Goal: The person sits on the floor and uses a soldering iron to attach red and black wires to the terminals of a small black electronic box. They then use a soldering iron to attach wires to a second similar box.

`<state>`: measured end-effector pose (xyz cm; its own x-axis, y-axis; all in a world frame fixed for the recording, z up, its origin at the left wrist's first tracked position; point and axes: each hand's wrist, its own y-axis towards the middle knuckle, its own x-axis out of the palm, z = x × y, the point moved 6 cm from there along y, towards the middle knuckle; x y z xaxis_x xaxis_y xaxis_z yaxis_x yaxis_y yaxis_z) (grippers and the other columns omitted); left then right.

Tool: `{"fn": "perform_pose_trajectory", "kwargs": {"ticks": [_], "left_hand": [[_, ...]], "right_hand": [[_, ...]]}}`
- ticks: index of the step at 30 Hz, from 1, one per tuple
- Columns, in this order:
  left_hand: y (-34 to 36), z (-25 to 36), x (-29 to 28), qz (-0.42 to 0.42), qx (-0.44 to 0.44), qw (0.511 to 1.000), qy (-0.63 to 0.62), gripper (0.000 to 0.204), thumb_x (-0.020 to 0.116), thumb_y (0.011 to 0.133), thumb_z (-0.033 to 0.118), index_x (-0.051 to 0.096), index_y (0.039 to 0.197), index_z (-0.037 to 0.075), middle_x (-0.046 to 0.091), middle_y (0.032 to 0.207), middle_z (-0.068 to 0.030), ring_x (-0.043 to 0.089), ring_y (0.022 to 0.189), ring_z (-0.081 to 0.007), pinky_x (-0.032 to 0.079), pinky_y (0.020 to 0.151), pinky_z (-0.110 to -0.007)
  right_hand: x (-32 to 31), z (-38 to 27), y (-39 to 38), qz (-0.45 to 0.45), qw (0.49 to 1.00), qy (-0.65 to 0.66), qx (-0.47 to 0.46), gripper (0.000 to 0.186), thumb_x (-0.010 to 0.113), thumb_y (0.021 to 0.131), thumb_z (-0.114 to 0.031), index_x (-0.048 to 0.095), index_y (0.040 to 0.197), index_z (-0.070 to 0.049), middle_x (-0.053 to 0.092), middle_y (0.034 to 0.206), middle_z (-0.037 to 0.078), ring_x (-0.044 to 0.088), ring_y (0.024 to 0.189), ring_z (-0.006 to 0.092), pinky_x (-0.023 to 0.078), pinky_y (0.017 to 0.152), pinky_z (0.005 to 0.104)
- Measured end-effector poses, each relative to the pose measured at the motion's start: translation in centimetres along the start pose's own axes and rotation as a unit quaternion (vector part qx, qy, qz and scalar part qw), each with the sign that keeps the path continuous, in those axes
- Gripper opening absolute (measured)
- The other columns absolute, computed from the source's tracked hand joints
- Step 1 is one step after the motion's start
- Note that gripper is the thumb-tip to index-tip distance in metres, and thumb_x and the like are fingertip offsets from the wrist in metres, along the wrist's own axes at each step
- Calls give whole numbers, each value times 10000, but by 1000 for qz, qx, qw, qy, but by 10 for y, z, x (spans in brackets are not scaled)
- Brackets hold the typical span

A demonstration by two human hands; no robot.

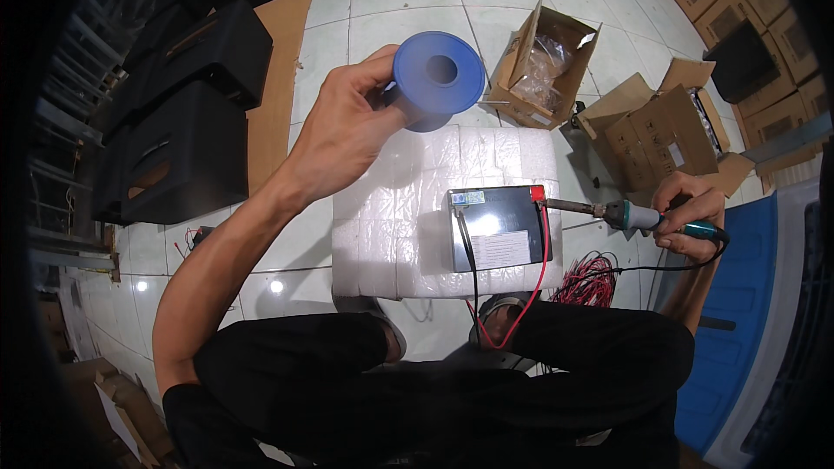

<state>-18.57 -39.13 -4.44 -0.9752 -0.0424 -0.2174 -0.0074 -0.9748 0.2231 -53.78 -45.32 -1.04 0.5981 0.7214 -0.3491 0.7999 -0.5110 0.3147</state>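
My left hand [347,117] is closed around a blue spool [421,107], apparently of solder wire, held up over the far side of a plastic-wrapped white foam block [382,243]. In my right hand [692,215] is a soldering iron [641,216] with a white and green handle, its tip pointing left at the red terminal [537,194] of a battery. The dark battery [469,247] lies on the block with a white label facing up. A black wire [470,247] and a red wire [546,243] run from its two far corners toward me. Whether the tip touches metal, I cannot tell.
A bundle of red and black wires [586,282] lies right of the block. Open cardboard boxes [543,69] stand beyond it, one holding clear plastic bags. Black cases [195,143] line the left, a blue panel [730,339] the right. The iron's black cord [678,268] trails rightward.
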Motion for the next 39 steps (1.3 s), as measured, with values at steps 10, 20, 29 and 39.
{"fn": "perform_pose_trajectory", "kwargs": {"ticks": [10,20,29,39], "left_hand": [[8,-4,-6,-6,7,999,47,290,672,912,91,669,1196,34,666,1177,-48,648,1048,-149,561,940,-331],[6,2,-4,2,19,999,27,218,594,918,9,689,1111,-31,621,1144,-46,579,1040,-161,436,1000,-335],[7,0,-4,-3,-5,1000,-3,227,598,914,10,685,1120,-28,622,1148,-42,578,1038,-161,439,994,-338],[6,2,-5,4,11,1000,21,230,590,914,16,680,1120,-31,627,1130,-38,578,1012,-151,443,973,-318]], "right_hand": [[-3,2,6,1,1000,-4,-6,215,820,597,-15,776,807,-30,637,805,125,573,686,167,416,603,279],[-3,3,6,1,1000,-7,-10,207,815,590,-18,776,793,-35,637,791,124,580,676,169,425,593,276],[-3,1,8,-4,1000,-14,-13,205,822,589,-24,776,789,-44,640,791,119,583,678,168,426,595,275],[-12,7,4,23,999,-12,-19,170,804,628,-64,755,787,-28,622,806,140,593,699,179,440,592,281]]}}
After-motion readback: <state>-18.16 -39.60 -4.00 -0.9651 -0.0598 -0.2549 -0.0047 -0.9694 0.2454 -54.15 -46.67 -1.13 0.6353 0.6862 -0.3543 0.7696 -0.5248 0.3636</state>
